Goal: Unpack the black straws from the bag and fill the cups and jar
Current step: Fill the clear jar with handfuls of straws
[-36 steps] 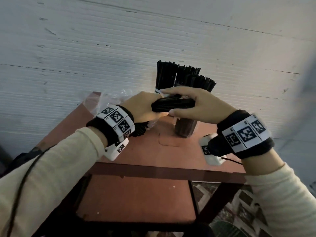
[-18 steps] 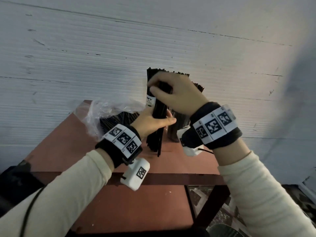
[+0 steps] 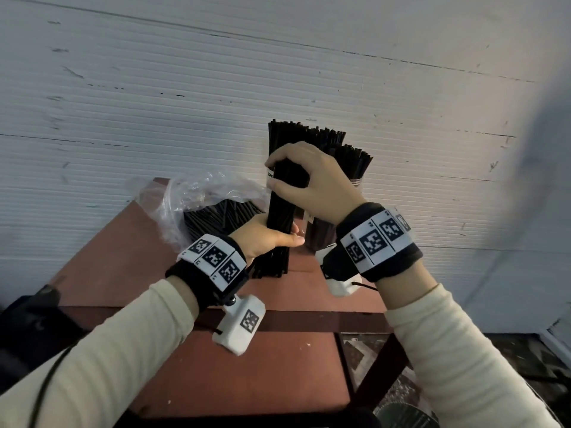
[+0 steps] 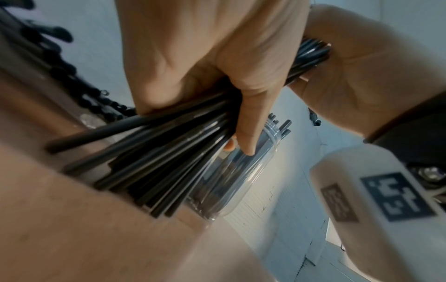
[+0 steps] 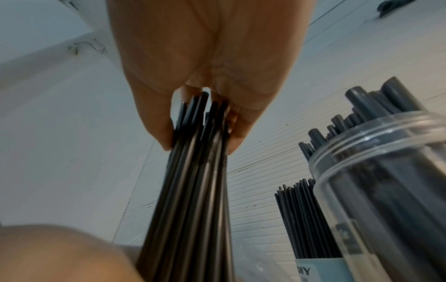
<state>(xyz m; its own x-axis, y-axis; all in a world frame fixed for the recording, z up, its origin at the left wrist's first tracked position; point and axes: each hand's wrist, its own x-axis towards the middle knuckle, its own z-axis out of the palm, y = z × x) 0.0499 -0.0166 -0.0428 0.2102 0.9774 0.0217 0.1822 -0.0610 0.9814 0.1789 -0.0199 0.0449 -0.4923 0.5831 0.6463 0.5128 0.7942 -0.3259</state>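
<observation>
A bundle of black straws (image 3: 279, 230) stands upright with its lower ends on the red-brown table (image 3: 117, 261). My left hand (image 3: 272, 236) grips the bundle low down, and my right hand (image 3: 309, 180) grips it near the top. In the left wrist view the straws (image 4: 169, 152) fan out under my left hand (image 4: 231, 106). The right wrist view shows my right hand (image 5: 200, 122) pinching the straw tops (image 5: 193, 190). A clear jar (image 5: 386, 190) full of straws stands to the right, with a cup (image 5: 321, 271) of straws beyond it. The clear plastic bag (image 3: 197, 199) with more straws lies at left.
A white ribbed wall (image 3: 185, 88) rises right behind the table. Filled containers of straws (image 3: 340, 149) stand against it behind my right hand. A lower shelf (image 3: 262, 372) of the table shows below, with patterned floor (image 3: 401, 396) at the lower right.
The bundle, held level between both hands a second ago, has been turned upright and stood on the table. My left hand slid to its lower part, my right hand to its top.
</observation>
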